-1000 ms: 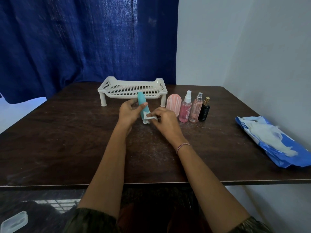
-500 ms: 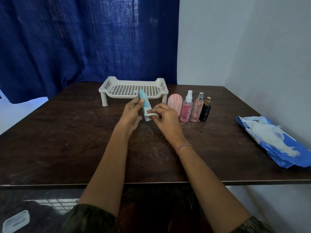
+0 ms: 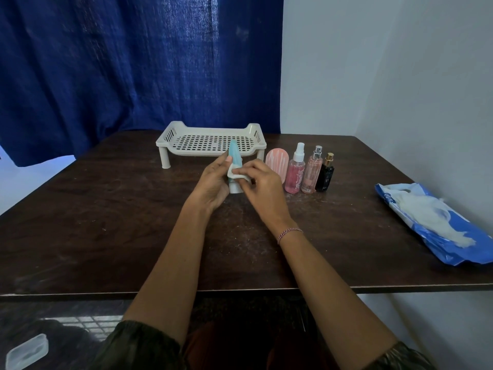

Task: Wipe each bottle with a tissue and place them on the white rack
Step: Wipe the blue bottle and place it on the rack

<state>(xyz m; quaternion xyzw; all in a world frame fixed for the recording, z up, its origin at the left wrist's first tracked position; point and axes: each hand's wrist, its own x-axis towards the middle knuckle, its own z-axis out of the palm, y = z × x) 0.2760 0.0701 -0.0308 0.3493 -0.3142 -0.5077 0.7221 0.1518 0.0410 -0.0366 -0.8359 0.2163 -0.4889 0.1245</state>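
A teal tube [image 3: 235,156] with a white cap stands upright, cap down, in front of the white rack [image 3: 210,141]. My left hand [image 3: 213,182] holds the tube from the left side. My right hand [image 3: 260,182] presses a white tissue [image 3: 236,175] against the tube's lower part, the tissue wrapped round it. To the right stand a pink ribbed container [image 3: 277,162], a pink spray bottle [image 3: 294,170], a peach spray bottle [image 3: 312,172] and a black bottle with a gold cap [image 3: 325,173]. The rack holds nothing.
A blue tissue pack [image 3: 432,222] with white tissue spilling out lies at the table's right side near the wall. A dark blue curtain hangs behind the brown table [image 3: 106,222]. A clear plastic lid [image 3: 26,352] lies on the floor at the lower left.
The tube has been brought from a tilt to upright, and my right hand with the tissue has slid up from near the cap to the tube's lower body.
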